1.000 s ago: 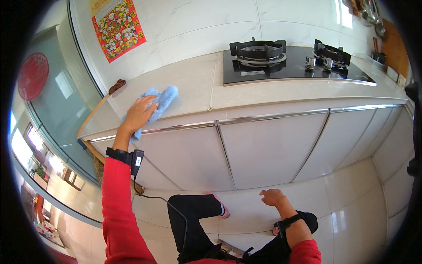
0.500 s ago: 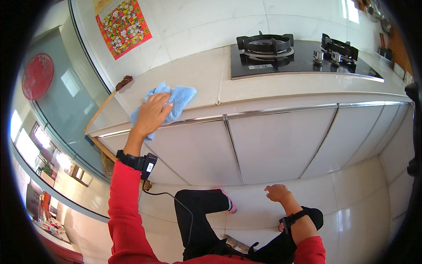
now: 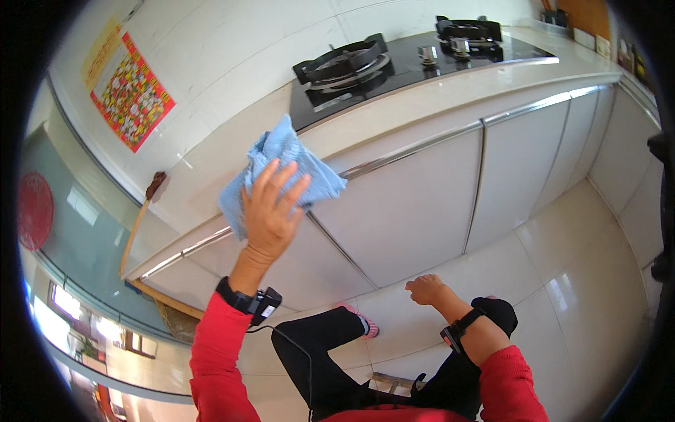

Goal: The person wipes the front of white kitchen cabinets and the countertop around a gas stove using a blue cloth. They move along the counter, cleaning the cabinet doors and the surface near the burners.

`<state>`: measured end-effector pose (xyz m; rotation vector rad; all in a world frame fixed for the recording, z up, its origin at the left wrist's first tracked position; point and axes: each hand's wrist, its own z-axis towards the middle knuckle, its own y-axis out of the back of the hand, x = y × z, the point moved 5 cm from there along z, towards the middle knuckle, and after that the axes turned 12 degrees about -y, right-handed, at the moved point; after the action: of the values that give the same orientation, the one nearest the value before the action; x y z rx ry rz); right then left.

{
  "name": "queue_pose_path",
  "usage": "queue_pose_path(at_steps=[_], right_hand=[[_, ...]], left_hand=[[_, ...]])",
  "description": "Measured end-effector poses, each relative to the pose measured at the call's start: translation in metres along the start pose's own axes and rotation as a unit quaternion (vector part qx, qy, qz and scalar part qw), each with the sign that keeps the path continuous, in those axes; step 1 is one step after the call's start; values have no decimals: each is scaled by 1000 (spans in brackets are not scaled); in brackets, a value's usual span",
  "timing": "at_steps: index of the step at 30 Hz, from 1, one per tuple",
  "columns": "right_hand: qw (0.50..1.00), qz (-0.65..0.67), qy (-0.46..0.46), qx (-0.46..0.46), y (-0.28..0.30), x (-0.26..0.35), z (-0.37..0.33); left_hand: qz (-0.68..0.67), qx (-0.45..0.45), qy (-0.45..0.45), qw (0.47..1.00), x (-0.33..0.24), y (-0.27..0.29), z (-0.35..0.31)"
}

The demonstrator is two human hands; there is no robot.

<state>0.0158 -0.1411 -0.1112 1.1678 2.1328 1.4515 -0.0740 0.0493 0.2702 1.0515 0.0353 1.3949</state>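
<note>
Spreading over a blue cloth (image 3: 313, 176), the left hand (image 3: 272, 211) lay left of centre in the head view, its fingers fanned apart across the fabric; whether the thumb pinched it, I could not tell. The cloth overlapped the front edge of the pale countertop (image 3: 394, 112), its upper corner beside the near left corner of the black stove (image 3: 404, 74), which spanned the upper middle and upper right of the frame. The right hand (image 3: 425, 289), at the lower right of centre, hung apart from the counter in front of the floor (image 3: 485, 267), its fingers loosely curled; how tightly they closed could not be told.

A black device (image 3: 265, 306) with a cable sat at the left wrist, and a dark strap (image 3: 460, 329) circled the right forearm. White cabinet doors (image 3: 415, 197) filled the middle below the countertop. A red and yellow poster (image 3: 133, 95) hung at the upper left, above a small brown object (image 3: 155, 184) near the counter's left end. Black trousers (image 3: 320, 352) and a pink slipper (image 3: 370, 325) showed at bottom centre.
</note>
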Motion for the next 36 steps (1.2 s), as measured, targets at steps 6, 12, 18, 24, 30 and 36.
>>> queue_pose_path(at_steps=[6,12,18,24,30,36], right_hand=[[1000,1,-14,-25,2,-1,0],[998,10,-20,-59,14,-2,-10],[996,20,-10,-86,20,0,-11],[994,27,-26,-99,25,-4,-13],[993,26,-39,-110,33,-7,-15],[994,19,-27,-101,31,-6,-14]], left_hand=[[30,34,-216,975,-70,-70,23],[27,80,-254,964,-97,-130,41],[20,62,-302,951,-127,-157,98],[28,25,-298,954,-163,-181,162],[50,10,-311,949,-176,-210,156],[34,55,-327,943,-168,-223,70]])
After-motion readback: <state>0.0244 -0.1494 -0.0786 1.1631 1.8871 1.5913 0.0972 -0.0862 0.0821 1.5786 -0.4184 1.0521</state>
